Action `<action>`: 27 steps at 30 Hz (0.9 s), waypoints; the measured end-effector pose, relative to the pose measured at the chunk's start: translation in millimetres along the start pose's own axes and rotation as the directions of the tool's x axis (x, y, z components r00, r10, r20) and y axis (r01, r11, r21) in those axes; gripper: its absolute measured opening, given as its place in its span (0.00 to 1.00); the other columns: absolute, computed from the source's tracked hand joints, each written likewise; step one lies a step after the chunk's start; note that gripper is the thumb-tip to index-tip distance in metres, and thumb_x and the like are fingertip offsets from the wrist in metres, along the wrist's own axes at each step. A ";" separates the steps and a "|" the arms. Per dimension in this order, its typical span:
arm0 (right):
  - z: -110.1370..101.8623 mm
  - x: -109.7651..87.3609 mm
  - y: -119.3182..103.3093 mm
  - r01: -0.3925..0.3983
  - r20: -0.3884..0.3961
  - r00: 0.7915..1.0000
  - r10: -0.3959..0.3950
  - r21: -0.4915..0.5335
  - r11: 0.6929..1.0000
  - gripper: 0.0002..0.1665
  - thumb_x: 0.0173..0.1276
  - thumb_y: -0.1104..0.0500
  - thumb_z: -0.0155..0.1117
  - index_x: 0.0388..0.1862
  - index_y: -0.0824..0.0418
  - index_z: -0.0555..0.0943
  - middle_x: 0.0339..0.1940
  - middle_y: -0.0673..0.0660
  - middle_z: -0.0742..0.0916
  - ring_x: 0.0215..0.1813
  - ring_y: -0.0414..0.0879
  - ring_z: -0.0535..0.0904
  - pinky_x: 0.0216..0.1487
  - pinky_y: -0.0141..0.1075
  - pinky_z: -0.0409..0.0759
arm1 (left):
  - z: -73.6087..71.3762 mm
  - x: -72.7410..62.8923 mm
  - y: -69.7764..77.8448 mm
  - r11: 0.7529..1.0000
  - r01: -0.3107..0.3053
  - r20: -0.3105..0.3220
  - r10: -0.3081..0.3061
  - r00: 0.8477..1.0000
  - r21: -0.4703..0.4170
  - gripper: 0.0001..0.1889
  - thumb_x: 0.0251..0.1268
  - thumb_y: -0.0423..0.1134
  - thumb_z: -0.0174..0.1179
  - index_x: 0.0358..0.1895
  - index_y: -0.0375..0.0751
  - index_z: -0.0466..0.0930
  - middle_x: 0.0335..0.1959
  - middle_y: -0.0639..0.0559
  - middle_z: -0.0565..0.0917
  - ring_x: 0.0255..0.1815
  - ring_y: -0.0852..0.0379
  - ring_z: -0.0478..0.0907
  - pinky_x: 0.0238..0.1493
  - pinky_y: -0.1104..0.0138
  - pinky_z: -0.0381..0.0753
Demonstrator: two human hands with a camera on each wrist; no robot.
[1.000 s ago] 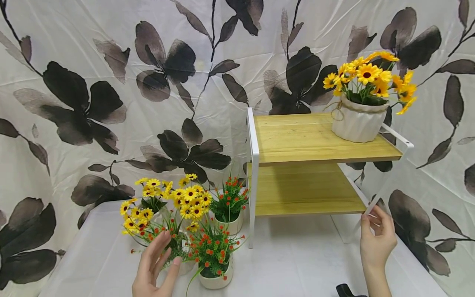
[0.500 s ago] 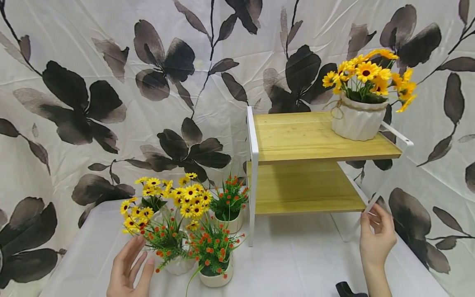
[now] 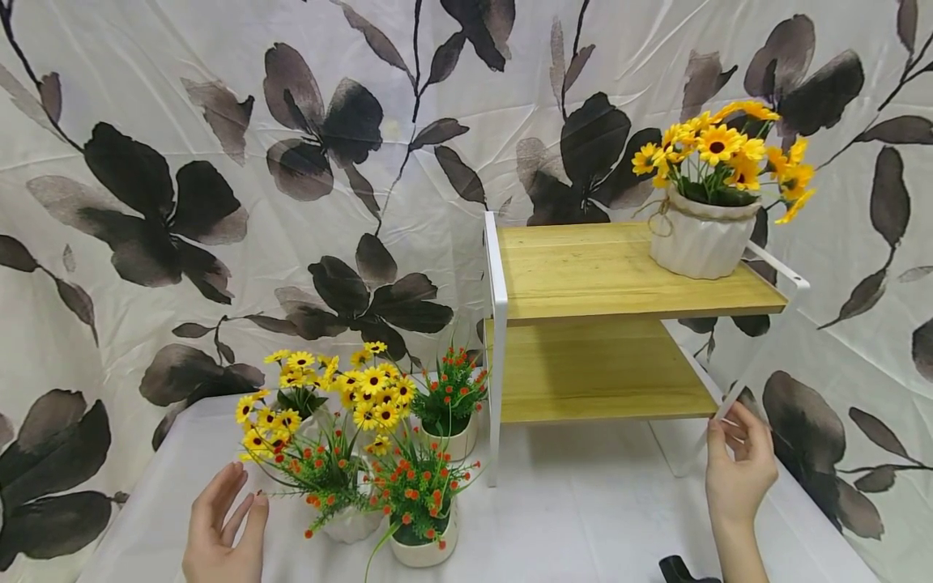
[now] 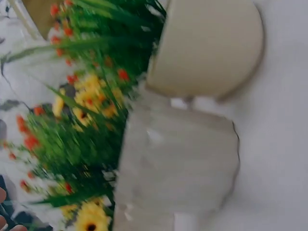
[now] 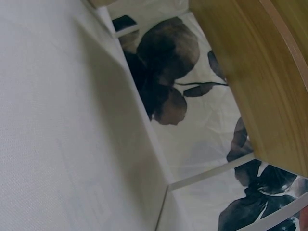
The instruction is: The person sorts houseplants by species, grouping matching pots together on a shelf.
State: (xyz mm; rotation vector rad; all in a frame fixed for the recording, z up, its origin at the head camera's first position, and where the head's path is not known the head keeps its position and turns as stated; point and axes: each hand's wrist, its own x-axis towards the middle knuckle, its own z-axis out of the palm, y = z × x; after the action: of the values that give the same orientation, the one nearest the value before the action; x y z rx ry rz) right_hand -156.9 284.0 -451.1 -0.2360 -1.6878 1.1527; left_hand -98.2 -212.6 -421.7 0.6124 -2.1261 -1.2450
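Observation:
My left hand (image 3: 224,526) is apart from the plants, just left of a fluted white pot (image 3: 351,525) with red-flowered greenery. Its fingers are loosely bent and hold nothing. The left wrist view shows that fluted pot (image 4: 178,159) beside a smooth cream pot (image 4: 211,48), somewhat blurred. Over on the right, my right hand (image 3: 739,478) pinches the white front leg (image 3: 742,380) of a two-tier wooden shelf (image 3: 576,271), near its lower board (image 3: 598,380). A potted yellow sunflower plant (image 3: 703,235) stands upright at the right end of the top board.
Yellow-flowered plants (image 3: 375,393) stand behind the front pots. Other red-flowered pots (image 3: 425,551) (image 3: 452,441) stand close to the shelf's left leg (image 3: 496,437). A black object (image 3: 678,569) lies at the front edge of view by my right forearm. Patterned cloth (image 3: 350,202) hangs behind.
My left hand has drawn back leftward, away from the front red-flowered plants, uncovering the fluted pot. The right hand stays at the shelf leg.

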 end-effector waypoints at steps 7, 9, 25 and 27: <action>-1.6 0.3 1.1 0.002 0.007 1.000 -0.002 -0.023 1.000 0.19 0.61 0.77 0.58 0.53 0.74 0.78 0.40 0.28 0.76 0.40 0.23 0.75 0.44 0.12 0.73 | 1.7 18.6 -16.7 0.999 0.040 -0.007 -0.039 0.999 0.023 0.29 0.71 0.33 0.51 0.73 0.49 0.57 0.70 0.46 0.67 0.73 0.53 0.63 0.67 0.69 0.70; -1.8 0.2 1.6 0.003 0.006 1.000 -0.003 -0.025 1.000 0.19 0.61 0.77 0.58 0.52 0.74 0.78 0.40 0.28 0.76 0.40 0.23 0.74 0.44 0.12 0.73 | 3.2 25.1 -22.6 0.998 0.049 -0.005 -0.048 0.999 0.038 0.29 0.71 0.33 0.51 0.73 0.50 0.56 0.71 0.47 0.66 0.74 0.52 0.62 0.68 0.65 0.70; -0.9 -0.8 2.0 -0.002 0.013 1.000 0.002 -0.030 1.000 0.19 0.62 0.77 0.58 0.53 0.73 0.78 0.40 0.28 0.76 0.41 0.23 0.75 0.45 0.13 0.73 | 31.8 117.7 -150.8 0.996 0.031 0.175 -0.046 0.984 0.086 0.39 0.69 0.44 0.56 0.74 0.70 0.43 0.77 0.57 0.54 0.78 0.53 0.53 0.68 0.53 0.69; -1.0 -0.5 2.1 -0.003 0.012 1.000 0.003 -0.027 1.000 0.19 0.62 0.77 0.58 0.53 0.73 0.78 0.40 0.28 0.76 0.41 0.23 0.75 0.45 0.13 0.73 | 27.2 115.7 -135.2 0.998 0.007 0.221 -0.020 0.975 0.056 0.40 0.69 0.41 0.57 0.76 0.64 0.42 0.77 0.51 0.54 0.77 0.48 0.53 0.68 0.50 0.68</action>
State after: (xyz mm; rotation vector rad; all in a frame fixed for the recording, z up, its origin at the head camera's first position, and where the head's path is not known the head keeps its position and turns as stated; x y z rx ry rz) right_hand -156.6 285.3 -453.0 -0.2484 -1.7149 1.1364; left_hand -187.8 -332.3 -522.0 0.5333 -2.3492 -1.3185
